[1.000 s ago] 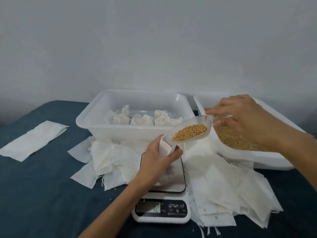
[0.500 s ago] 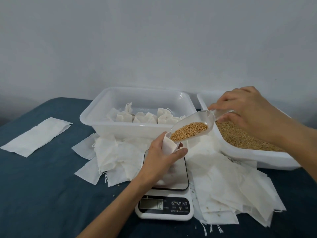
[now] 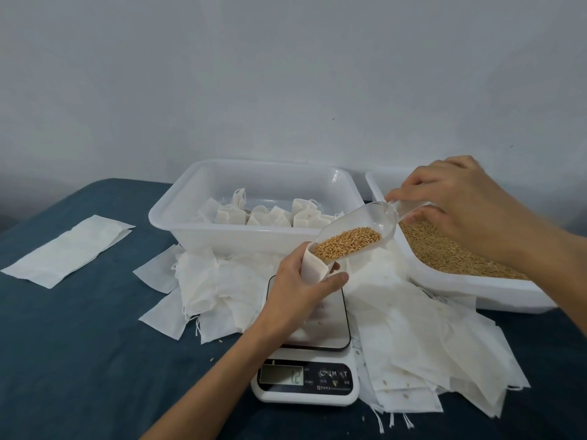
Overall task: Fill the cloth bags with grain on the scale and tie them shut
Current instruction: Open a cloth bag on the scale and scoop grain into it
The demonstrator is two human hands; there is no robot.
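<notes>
At frame centre the left hand (image 3: 297, 289) curls its fingers (image 3: 336, 277) round a small, limp white cloth bag (image 3: 313, 268) above the white digital scale (image 3: 306, 360); so soft a bag probably needs holding near its mouth. From the right, the right hand (image 3: 460, 204) pinches the handle of a clear plastic scoop (image 3: 359, 231), tilted so its golden grain (image 3: 346, 242) slides loosely toward the bag.

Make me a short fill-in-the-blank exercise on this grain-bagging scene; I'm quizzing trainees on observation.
1. The right hand tilts a clear scoop holding ____.
2. The left hand holds an open cloth bag above the ____.
3. The scale display reads ____.
4. The filled, tied bags sit in the ____ tub of the two.

Missing words: grain; scale; 12; left
</notes>
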